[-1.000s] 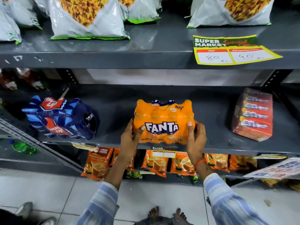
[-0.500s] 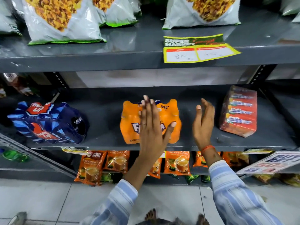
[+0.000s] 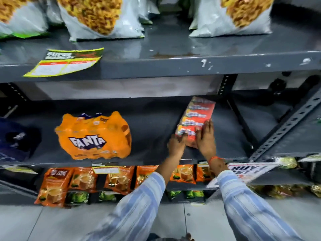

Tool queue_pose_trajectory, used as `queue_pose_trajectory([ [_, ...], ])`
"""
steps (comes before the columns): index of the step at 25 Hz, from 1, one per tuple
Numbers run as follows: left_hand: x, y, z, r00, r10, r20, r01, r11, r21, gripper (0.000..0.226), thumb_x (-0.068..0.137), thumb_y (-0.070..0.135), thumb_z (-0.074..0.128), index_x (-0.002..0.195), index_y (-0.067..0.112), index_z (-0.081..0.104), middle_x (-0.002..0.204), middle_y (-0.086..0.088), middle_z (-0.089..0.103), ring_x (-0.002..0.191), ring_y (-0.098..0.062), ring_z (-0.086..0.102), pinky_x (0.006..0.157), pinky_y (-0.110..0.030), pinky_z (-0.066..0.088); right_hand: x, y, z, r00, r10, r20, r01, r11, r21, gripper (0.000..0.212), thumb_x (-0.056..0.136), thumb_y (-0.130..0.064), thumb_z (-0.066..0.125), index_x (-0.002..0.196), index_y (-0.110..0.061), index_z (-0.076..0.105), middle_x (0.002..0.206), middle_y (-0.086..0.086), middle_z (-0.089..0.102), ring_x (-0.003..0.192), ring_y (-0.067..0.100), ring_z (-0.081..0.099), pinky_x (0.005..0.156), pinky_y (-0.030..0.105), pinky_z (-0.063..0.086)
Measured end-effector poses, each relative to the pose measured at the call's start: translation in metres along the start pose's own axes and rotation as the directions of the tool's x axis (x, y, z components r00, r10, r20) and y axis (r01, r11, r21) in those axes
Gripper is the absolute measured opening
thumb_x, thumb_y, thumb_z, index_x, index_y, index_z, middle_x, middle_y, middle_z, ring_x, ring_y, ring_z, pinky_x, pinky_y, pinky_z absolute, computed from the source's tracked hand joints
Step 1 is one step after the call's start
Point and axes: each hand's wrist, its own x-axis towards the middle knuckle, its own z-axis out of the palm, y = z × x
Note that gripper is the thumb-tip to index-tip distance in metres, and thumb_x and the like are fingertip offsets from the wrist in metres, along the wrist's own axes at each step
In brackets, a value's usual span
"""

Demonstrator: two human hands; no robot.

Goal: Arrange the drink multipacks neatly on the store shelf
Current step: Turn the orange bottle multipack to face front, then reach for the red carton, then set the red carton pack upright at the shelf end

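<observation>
A red multipack of small drink cartons lies on the dark middle shelf, angled away toward the back. My left hand touches its near left corner and my right hand lies over its near right end; the picture is blurred, so how firmly they grip is unclear. An orange Fanta multipack stands alone to the left, a hand's width from the front edge. A dark blue multipack sits at the far left, partly cut off.
White snack bags line the upper shelf, with a yellow price tag on its edge. Orange pouches hang below the middle shelf. A slanted metal upright crosses on the right. A "BUY" sign sticks out at lower right.
Both hands left the Fanta multipack and moved right onto the red carton multipack. The view has swung to the right, so the Fanta pack now sits at the left.
</observation>
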Motion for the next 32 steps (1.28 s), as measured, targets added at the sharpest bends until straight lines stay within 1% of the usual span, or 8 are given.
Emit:
queue_pose_trajectory([
  [5,0.023,0.014,0.029,0.99,-0.003,-0.142,-0.013,0.993,-0.115,0.085,0.056,0.064,0.052,0.119,0.007,0.054,0.122,-0.023,0.059,0.111,-0.038,0.057,0.093,-0.051,0.048,-0.006,0.01,-0.008,0.99,0.129,-0.056,-0.09,0.886,0.455,0.056,0.089,-0.034,0.049,0.134,-0.001,0.04,0.132,0.022,0.054,0.117,0.028,0.057,0.103,0.043,0.045],
  [8,-0.014,0.065,0.016,0.974,0.167,-0.15,-0.164,0.986,0.035,0.046,0.077,0.031,0.063,0.116,0.008,0.059,0.12,-0.022,0.057,0.109,-0.039,0.055,0.098,-0.049,0.044,-0.006,0.019,-0.016,0.976,0.215,0.042,-0.178,0.668,0.723,0.036,0.094,-0.011,0.051,0.128,-0.004,0.047,0.113,0.008,0.064,0.09,0.006,0.067,0.08,0.026,0.057],
  [12,-0.014,0.066,0.012,0.906,0.396,-0.146,-0.371,0.912,0.172,0.036,0.082,0.007,0.062,0.117,0.005,0.06,0.12,-0.021,0.056,0.109,-0.039,0.052,0.099,-0.045,0.043,0.011,0.029,-0.037,0.956,0.288,-0.059,-0.223,0.841,0.493,0.047,0.078,-0.019,0.063,0.118,0.006,0.055,0.118,0.025,0.06,0.107,0.03,0.057,0.097,0.045,0.045],
  [16,-0.016,0.04,0.005,0.793,0.609,-0.01,-0.586,0.767,0.261,0.036,0.083,0.006,0.06,0.118,0.012,0.062,0.124,-0.016,0.054,0.119,-0.028,0.038,0.103,-0.039,0.039,0.046,0.03,-0.082,0.936,0.319,-0.149,-0.245,0.894,0.375,0.069,0.09,-0.033,0.056,0.144,-0.003,0.024,0.154,0.018,0.025,0.143,0.028,0.024,0.12,0.039,0.017],
  [20,-0.01,0.021,-0.008,0.628,0.778,0.018,-0.723,0.574,0.383,0.03,0.084,0.014,0.055,0.112,0.013,0.065,0.126,-0.017,0.059,0.123,-0.022,0.031,0.108,-0.04,0.038,0.072,0.028,-0.098,0.945,0.323,-0.052,-0.239,0.79,0.564,0.057,0.088,-0.047,0.052,0.138,-0.02,0.04,0.134,0.003,0.053,0.119,0.017,0.052,0.104,0.031,0.039],
  [24,-0.054,0.004,0.012,0.756,0.654,0.001,-0.547,0.631,0.55,0.055,0.091,0.037,0.031,0.142,0.016,0.027,0.154,-0.014,0.025,0.143,-0.03,0.008,0.115,-0.053,0.017,0.067,0.035,-0.086,0.915,0.343,-0.215,-0.203,0.849,0.488,0.036,0.089,-0.023,0.054,0.124,-0.017,0.051,0.123,0.013,0.062,0.1,0.02,0.056,0.09,0.029,0.043],
  [28,-0.045,0.016,0.024,0.879,0.467,0.096,-0.435,0.703,0.562,0.088,0.081,0.072,0.009,0.146,0.014,-0.005,0.157,-0.012,-0.015,0.136,-0.028,-0.028,0.112,-0.048,-0.009,0.037,0.044,-0.083,0.831,0.388,-0.398,-0.171,0.86,0.482,0.046,0.071,-0.041,0.059,0.107,-0.014,0.056,0.112,0.017,0.064,0.104,0.032,0.059,0.096,0.036,0.046],
  [32,-0.016,0.042,0.01,0.924,0.355,0.141,-0.366,0.714,0.597,0.087,0.08,0.07,0.005,0.146,0.016,-0.006,0.159,-0.01,-0.011,0.145,-0.027,-0.015,0.115,-0.053,-0.008,0.003,0.034,-0.074,0.818,0.244,-0.52,-0.099,0.952,0.291,0.056,0.074,-0.033,0.06,0.122,-0.004,0.052,0.123,0.027,0.05,0.116,0.037,0.047,0.103,0.038,0.033],
])
